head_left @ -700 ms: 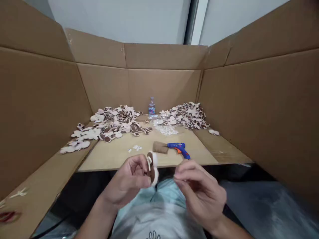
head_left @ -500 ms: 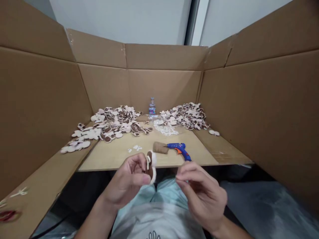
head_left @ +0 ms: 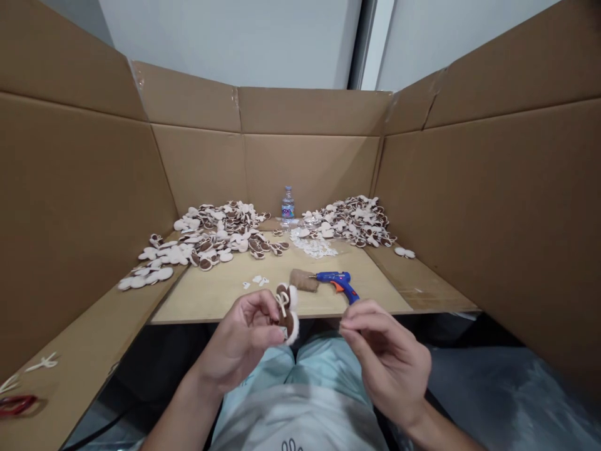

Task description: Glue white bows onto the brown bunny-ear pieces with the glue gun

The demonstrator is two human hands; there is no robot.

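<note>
Cardboard walls [head_left: 84, 219] surround a wooden board [head_left: 220, 307] in front of a pale room wall [head_left: 225, 37]. Beyond the fingers sit two heaps of brown-and-white felt pieces [head_left: 211, 235] [head_left: 350, 222], with a water bottle [head_left: 288, 205] between them. Just past the right fingers [head_left: 357, 321] lie a blue glue gun [head_left: 340, 283] and a burlap roll [head_left: 303, 280]. The left hand [head_left: 239, 338] grips a brown-and-white felt piece [head_left: 287, 316] with a cream bow [head_left: 282, 303], held above the board's front edge. The right hand [head_left: 387, 357] is apart from it, fingers curled almost closed; can't tell if they hold anything.
</note>
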